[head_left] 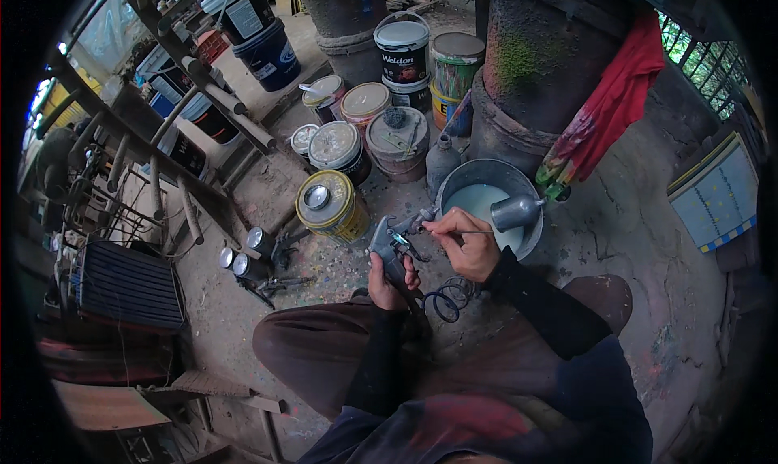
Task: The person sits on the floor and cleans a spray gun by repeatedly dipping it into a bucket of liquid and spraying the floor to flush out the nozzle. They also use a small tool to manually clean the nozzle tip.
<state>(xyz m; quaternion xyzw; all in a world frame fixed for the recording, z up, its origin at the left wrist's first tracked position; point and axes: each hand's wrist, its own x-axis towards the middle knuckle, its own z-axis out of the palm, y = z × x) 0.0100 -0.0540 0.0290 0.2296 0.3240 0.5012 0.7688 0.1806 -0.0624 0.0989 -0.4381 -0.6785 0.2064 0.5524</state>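
Spray gun (390, 253); grey, metallic, pistol-shaped

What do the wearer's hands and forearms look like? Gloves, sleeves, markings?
Left hand and right hand both ungloved. Forearms in snug, plain black sleeves: left sleeve, right sleeve, each reaching about the wrist. A looser dark navy top covers the right upper arm. Too dim to make out fine markings.
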